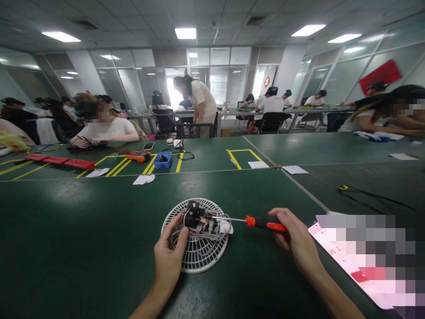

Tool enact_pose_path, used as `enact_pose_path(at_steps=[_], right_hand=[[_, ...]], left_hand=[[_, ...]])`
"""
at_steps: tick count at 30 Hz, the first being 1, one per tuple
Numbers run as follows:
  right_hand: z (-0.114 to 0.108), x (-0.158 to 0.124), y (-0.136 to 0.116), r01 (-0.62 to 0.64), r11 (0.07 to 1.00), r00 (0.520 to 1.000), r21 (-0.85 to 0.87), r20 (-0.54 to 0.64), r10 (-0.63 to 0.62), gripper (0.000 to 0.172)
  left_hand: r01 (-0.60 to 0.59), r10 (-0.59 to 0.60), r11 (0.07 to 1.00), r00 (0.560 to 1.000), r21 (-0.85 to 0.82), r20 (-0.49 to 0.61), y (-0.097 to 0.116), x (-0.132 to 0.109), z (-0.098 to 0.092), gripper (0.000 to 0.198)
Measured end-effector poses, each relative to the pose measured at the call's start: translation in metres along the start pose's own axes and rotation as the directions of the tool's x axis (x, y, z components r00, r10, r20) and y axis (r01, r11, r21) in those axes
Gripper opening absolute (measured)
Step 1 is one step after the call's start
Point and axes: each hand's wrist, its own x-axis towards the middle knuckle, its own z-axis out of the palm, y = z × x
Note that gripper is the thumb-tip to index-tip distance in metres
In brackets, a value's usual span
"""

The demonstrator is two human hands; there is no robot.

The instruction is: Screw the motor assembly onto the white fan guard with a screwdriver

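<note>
A round white fan grille (199,261) lies flat on the green table in front of me. On top of it rests a fan motor assembly (192,215) with a black housing, loose wires and a white end piece. My left hand (171,248) grips the black housing between thumb and fingers. My right hand (294,235) is wrapped round the black and orange handle of a screwdriver (265,222). Its shaft points left, held almost level, and the tip reaches the motor assembly. Whether the tip sits in a screw cannot be made out.
A phone (352,266), partly blurred, lies at the right. Beyond the table seam stand a blue bin (162,160), an orange multimeter (137,156) and red trays (59,161). Paper slips (144,179) and a black cord (365,201) lie about. A co-worker (106,126) sits across the table.
</note>
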Motion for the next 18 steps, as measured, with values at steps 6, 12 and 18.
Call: enact_pose_path(at_steps=[6,12,18], right_hand=[[-0.0017,0.0003,-0.0006,0.116,0.991,0.993,0.059,-0.019,-0.115,0.029],[0.0021,-0.0001,-0.0034,0.154,0.948,0.988,0.28,-0.024,-0.153,0.027],[0.0001,0.001,0.0002,0.121,0.9,0.99,0.418,0.016,-0.141,0.037]], left_hand=[[0.005,-0.005,1.0,1.0,0.001,-0.009,0.0022,-0.0006,-0.0001,0.052],[-0.006,0.006,1.0,1.0,0.01,-0.004,0.0013,0.0001,-0.0005,0.051],[0.004,-0.004,1.0,1.0,-0.003,0.017,-0.0039,0.0004,-0.0016,0.052]])
